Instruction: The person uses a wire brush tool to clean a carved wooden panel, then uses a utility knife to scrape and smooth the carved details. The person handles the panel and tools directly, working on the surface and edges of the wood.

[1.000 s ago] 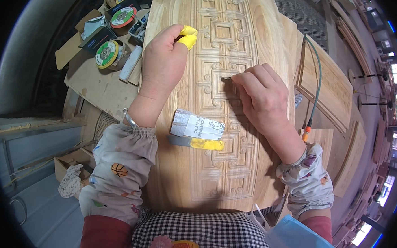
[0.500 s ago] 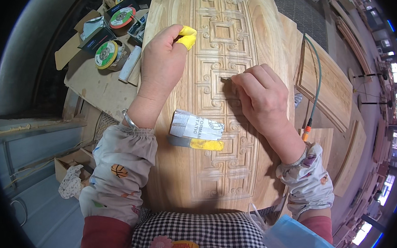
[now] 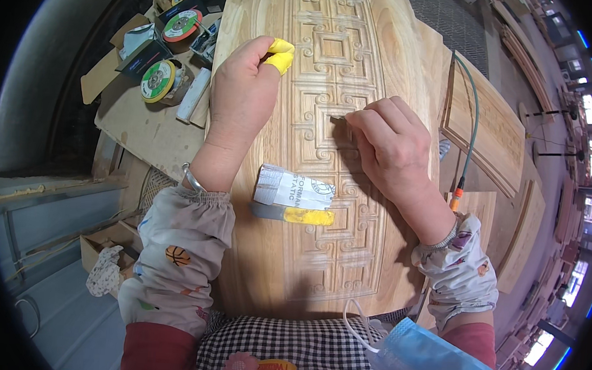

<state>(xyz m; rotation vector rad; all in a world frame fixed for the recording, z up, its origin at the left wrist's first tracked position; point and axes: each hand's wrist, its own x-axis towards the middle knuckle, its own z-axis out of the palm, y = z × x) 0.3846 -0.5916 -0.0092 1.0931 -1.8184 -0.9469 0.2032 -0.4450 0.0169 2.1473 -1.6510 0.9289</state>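
Observation:
A carved wooden panel (image 3: 241, 276) with raised fret-like scrollwork lies lengthwise in front of me. My right hand (image 3: 393, 146) is closed in a pinch on a small dark flat piece (image 3: 337, 118), its edge against the carving near the panel's middle. The rest of that piece is hidden by my fingers. Over the panel's left side my left hand (image 3: 248, 82) is curled, with yellow wrapping (image 3: 281, 55) on its thumb and index fingertips; its inside is hidden. Nearer me, a folded sheet of printed sandpaper (image 3: 294, 187) lies beside a grey and yellow strip (image 3: 308, 216).
At the far left, open boxes and round sanding discs (image 3: 158, 82) stand on a side board, with a pale block (image 3: 193, 94) beside them. A green hose (image 3: 476, 121) with an orange fitting hangs at the right. More wooden panels (image 3: 489, 138) lie beyond it. A blue face mask (image 3: 427, 359) dangles at the near edge.
The face mask has swung left and up at the near edge. Both hands stay in nearly the same place; the right hand's dark piece has barely shifted.

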